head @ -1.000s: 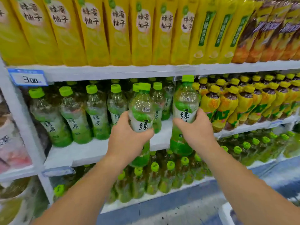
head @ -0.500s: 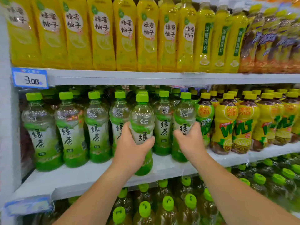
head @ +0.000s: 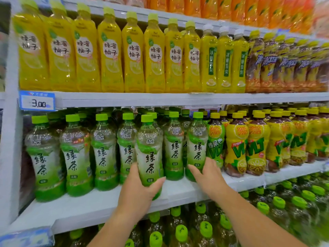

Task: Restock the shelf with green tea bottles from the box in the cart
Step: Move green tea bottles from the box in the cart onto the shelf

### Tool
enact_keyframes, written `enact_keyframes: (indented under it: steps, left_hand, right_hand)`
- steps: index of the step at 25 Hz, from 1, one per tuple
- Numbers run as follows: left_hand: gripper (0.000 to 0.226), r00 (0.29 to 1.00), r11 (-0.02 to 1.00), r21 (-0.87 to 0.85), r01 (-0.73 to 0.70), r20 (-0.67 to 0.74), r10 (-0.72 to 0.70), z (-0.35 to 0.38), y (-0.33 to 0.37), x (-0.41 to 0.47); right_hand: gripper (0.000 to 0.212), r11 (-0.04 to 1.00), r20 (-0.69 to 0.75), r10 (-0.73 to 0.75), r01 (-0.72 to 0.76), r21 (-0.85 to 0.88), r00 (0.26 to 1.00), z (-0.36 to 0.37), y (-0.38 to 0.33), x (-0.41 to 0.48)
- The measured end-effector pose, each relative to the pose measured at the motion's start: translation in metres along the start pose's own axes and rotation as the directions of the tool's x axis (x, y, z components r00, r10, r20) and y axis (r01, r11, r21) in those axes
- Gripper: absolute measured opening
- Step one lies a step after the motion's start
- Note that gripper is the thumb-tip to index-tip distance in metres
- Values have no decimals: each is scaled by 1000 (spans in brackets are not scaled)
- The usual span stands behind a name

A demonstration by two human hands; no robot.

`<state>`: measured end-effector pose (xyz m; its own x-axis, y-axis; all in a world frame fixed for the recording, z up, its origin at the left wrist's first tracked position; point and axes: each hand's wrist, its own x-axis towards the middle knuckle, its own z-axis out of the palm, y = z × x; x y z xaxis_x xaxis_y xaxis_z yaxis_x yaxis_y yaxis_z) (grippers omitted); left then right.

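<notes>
The left hand (head: 140, 191) clamps a tea bottle (head: 149, 154) at the front edge of the shelf (head: 89, 207), while fingers of the right hand (head: 208, 177) wrap the rightmost bottle (head: 197, 145) further back.

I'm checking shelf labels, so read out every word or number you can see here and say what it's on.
"3.00": blue price tag on the upper shelf edge.
"绿茶": green tea bottles.
"蜂蜜柚子": yellow bottles on that shelf.
"VLT", seemingly: yellow-labelled bottles at right.
Brand marks, small print, other labels: too blurred.
</notes>
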<state>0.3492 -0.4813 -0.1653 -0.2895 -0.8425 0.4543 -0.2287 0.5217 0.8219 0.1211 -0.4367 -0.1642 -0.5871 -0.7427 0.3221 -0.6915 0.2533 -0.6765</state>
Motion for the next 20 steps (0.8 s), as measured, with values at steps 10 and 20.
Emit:
enact_keyframes:
  steps: [10, 20]
  left_hand:
    - [63, 1000, 999, -37, 8, 14, -7, -1, -7, 2]
    - [60, 999, 999, -21, -30, -32, 29, 0, -13, 3]
  right_hand:
    - [68, 994, -135, -102, 95, -62, 986, 4, 12, -19]
    - [67, 999, -147, -28, 24, -27, 989, 5, 3, -13]
